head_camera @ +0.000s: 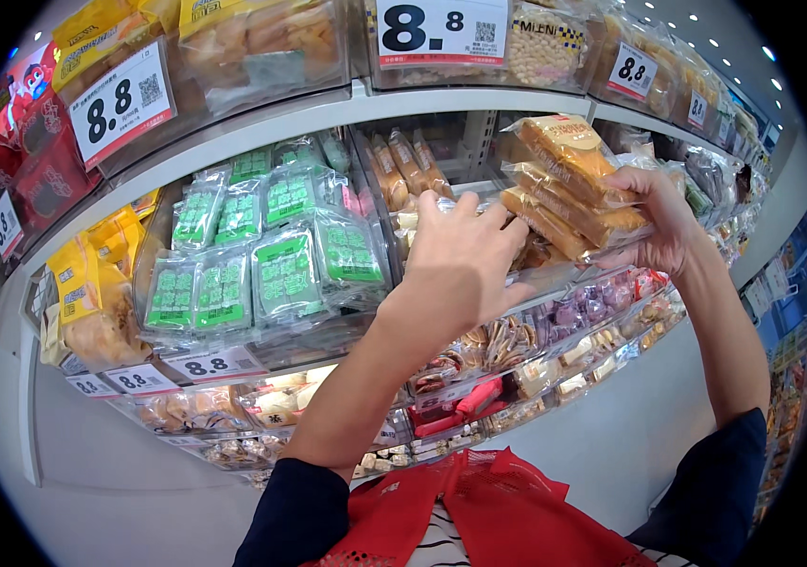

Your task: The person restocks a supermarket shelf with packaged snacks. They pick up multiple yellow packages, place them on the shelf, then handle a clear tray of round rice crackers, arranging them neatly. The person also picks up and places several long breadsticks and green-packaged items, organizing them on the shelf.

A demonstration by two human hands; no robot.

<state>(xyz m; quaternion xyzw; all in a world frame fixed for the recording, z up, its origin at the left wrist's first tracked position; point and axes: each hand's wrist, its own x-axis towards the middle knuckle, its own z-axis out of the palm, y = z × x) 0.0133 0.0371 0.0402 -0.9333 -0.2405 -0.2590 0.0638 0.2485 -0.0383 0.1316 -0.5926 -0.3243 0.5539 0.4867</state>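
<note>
My right hand [658, 220] grips a stack of clear-wrapped bread slices [566, 188] by its right side, thumb on top and fingers below. The stack is tilted above the right part of a clear display bin. My left hand [463, 262] is over the middle of the same bin, back of the hand up and fingers spread. Its fingertips are close to wrapped baked goods [534, 251]; whether they touch is hidden. Behind it, long wrapped bread rolls [407, 166] stand at the bin's back left.
To the left, a bin holds green-labelled snack packs [283, 269]. Yellow bread bags [98, 283] sit at its far side. A white shelf edge [233, 120] with a large price card [444, 32] crosses above my hands. Lower shelves carry wrapped snacks [509, 340].
</note>
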